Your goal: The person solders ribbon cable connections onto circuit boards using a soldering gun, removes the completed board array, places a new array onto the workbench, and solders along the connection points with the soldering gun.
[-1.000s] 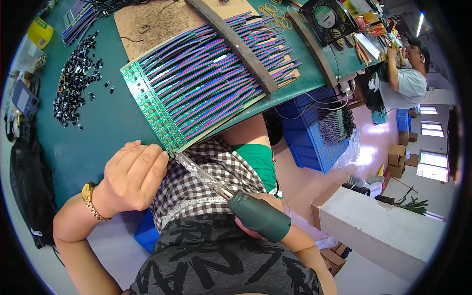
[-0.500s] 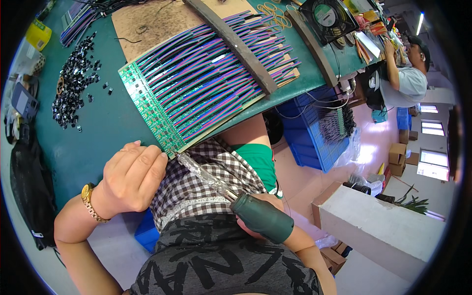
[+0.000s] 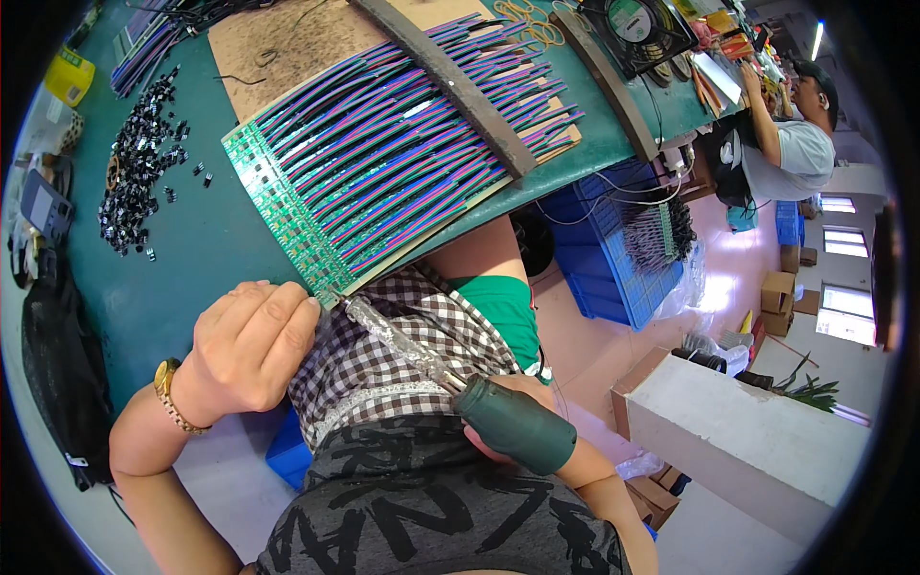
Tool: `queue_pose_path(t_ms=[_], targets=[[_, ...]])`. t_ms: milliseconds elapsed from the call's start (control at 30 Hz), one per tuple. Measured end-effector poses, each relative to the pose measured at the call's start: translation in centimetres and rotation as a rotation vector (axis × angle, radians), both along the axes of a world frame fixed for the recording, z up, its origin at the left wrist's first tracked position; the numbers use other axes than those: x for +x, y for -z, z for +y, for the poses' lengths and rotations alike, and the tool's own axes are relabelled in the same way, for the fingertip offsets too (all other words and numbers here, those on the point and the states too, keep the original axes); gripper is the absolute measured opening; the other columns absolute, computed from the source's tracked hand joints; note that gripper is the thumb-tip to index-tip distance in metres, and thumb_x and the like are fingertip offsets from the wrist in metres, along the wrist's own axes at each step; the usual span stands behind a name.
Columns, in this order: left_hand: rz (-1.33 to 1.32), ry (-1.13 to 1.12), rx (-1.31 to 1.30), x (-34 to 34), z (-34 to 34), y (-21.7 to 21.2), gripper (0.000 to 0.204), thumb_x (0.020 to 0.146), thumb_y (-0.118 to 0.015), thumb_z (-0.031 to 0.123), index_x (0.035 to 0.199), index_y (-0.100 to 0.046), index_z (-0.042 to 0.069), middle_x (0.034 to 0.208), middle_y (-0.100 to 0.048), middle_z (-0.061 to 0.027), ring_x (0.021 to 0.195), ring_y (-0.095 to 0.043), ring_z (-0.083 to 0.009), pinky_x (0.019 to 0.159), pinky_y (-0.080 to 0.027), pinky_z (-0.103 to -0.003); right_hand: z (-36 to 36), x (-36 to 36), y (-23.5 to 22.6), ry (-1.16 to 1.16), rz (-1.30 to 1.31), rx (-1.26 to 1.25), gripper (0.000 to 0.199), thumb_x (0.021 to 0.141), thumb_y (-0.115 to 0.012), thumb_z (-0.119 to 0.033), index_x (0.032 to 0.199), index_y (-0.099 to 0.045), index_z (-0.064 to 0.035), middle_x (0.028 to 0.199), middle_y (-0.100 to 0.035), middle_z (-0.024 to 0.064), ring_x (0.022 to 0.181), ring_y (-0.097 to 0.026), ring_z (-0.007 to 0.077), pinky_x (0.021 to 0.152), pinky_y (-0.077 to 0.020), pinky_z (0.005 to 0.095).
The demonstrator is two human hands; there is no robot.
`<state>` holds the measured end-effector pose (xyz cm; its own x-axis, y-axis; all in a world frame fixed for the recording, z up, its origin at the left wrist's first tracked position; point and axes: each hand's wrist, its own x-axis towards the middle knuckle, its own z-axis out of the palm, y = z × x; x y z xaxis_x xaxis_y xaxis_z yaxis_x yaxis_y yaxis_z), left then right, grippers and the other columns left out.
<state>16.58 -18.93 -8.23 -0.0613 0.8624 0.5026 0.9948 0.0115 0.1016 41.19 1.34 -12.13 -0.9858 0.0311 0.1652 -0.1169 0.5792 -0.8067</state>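
Observation:
A green circuit board panel (image 3: 276, 206) lies at the table edge, with rows of multicoloured ribbon wires (image 3: 383, 163) running from it to the right. At the board's nearest corner, my left hand (image 3: 254, 345) is closed, its fingertips curled down; whatever they pinch is hidden. My right hand (image 3: 489, 439) grips the dark green handle of a soldering iron (image 3: 522, 426), mostly from behind. The iron's whitish, crusted shaft reaches up-left, and its tip is at that same corner, close to my left fingertips. A dark metal bar (image 3: 450, 91) presses across the wires.
Small black connectors (image 3: 139, 182) are heaped on the green table (image 3: 206, 249) at left. A second bar (image 3: 609, 86), rubber bands (image 3: 532, 24) and a black fan (image 3: 637, 29) sit far right. A blue crate (image 3: 599, 259) stands below the table. Another person (image 3: 791, 144) works at the far right.
Both hands keep nearly the same pose at the board's corner. The board and wires appear slightly shifted left in the view.

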Motion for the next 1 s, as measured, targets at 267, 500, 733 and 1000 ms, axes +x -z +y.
queue_pose_path(t_ms=[267,500,733,1000], targets=[[-0.019,0.006,0.007,0.0,0.1,0.0,0.029,0.063,-0.070,-0.007,0.090,-0.060,-0.006,0.081,-0.062,-0.0143,0.065,-0.061,-0.0263,0.057,-0.052,-0.033,-1.0,0.0,0.0,0.098,-0.002,-0.087,0.028,0.067,-0.075,-0.019,0.093,-0.068,-0.0127,0.080,-0.065,0.0072,0.068,-0.063,0.0285,0.061,-0.0516,0.0365],[-0.018,0.014,0.008,0.0,0.1,0.1,0.029,0.064,-0.070,-0.007,0.092,-0.060,-0.007,0.082,-0.062,-0.0145,0.065,-0.061,-0.0261,0.056,-0.050,-0.033,-0.6,0.2,-0.1,0.081,-0.046,-0.077,0.024,0.068,-0.073,-0.018,0.090,-0.066,-0.0108,0.079,-0.064,0.0080,0.068,-0.062,0.0293,0.060,-0.0508,0.0363],[-0.020,0.028,0.002,-0.3,0.1,0.2,0.029,0.065,-0.069,-0.007,0.093,-0.060,-0.006,0.082,-0.061,-0.0145,0.065,-0.061,-0.0262,0.056,-0.050,-0.033,-0.6,-0.1,0.1,0.095,0.025,-0.097,0.022,0.068,-0.072,-0.019,0.087,-0.065,-0.0092,0.076,-0.062,0.0082,0.068,-0.062,0.0297,0.060,-0.0507,0.0362],[-0.032,0.037,-0.015,-0.4,0.0,-0.5,0.028,0.065,-0.070,-0.006,0.091,-0.060,-0.005,0.081,-0.061,-0.0133,0.064,-0.061,-0.0245,0.055,-0.049,-0.032,0.0,-0.9,-1.7,0.087,-0.248,-0.266,0.035,0.068,-0.072,-0.016,0.103,-0.068,-0.0133,0.079,-0.066,0.0066,0.067,-0.064,0.0287,0.059,-0.0517,0.0355]])
